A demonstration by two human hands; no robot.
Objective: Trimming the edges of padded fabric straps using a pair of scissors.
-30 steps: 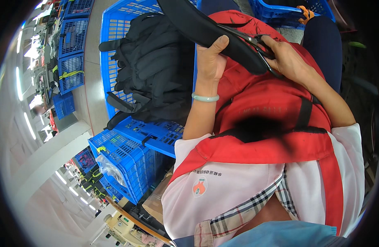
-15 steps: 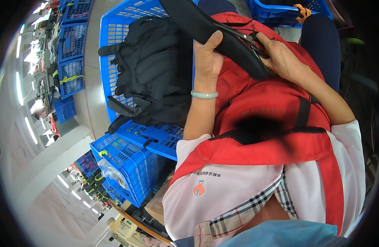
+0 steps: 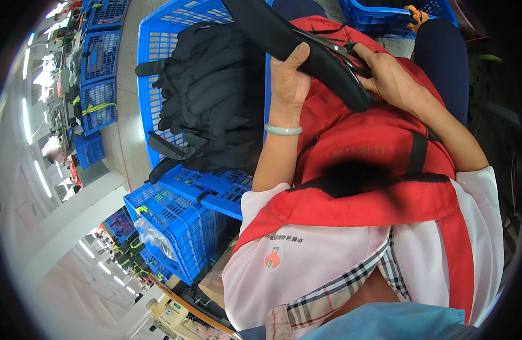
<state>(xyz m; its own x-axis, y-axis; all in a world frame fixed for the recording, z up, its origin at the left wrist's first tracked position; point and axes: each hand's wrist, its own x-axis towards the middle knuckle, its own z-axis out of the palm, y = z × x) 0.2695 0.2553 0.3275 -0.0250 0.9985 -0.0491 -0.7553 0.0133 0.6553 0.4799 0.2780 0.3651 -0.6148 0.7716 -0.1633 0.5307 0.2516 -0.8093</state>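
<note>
Blue crate [image 3: 159,51] at 10 o'clock, stuffed with black straps [image 3: 215,96]. Left hand [image 3: 289,82] at 12 o'clock, thumb over a black padded strap [image 3: 295,42], gripping it. Right hand [image 3: 388,76] at 1 o'clock, fingers closed on the strap's lower end beside small scissors [image 3: 340,51]. Red apron [image 3: 374,147] underneath.

Blue crate [image 3: 159,45] on the floor [image 3: 125,113] holds black bags [image 3: 215,96].
</note>
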